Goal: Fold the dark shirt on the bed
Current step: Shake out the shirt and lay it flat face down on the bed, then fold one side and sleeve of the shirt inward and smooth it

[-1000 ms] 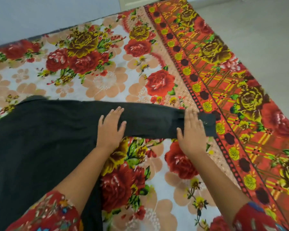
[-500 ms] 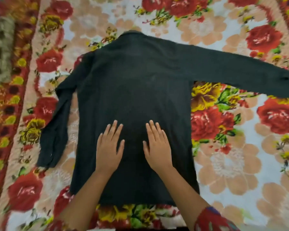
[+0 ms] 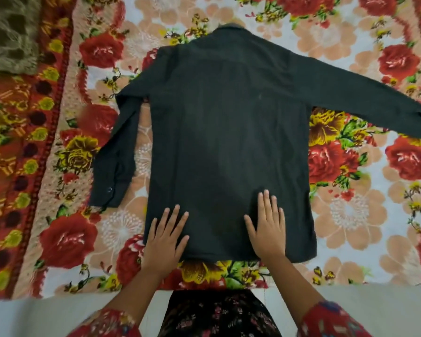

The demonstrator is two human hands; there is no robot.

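Observation:
The dark shirt (image 3: 229, 132) lies flat and back side up on the floral bedsheet (image 3: 350, 215), collar away from me. Its left sleeve hangs down along the body, cuff near the lower left. Its right sleeve stretches out to the right edge of the view. My left hand (image 3: 164, 237) rests flat with fingers spread on the hem's left corner. Flat on the hem further right lies my right hand (image 3: 267, 229), also with fingers apart. Neither hand grips the cloth.
A brownish patterned cloth (image 3: 7, 32) sits at the top left corner. The bed's near edge (image 3: 58, 310) runs along the bottom, with my floral clothing against it. The sheet's red patterned border (image 3: 15, 142) runs down the left.
One second ago both hands pressed the right sleeve. They have since moved to the shirt's back, then slid down and apart to the hem.

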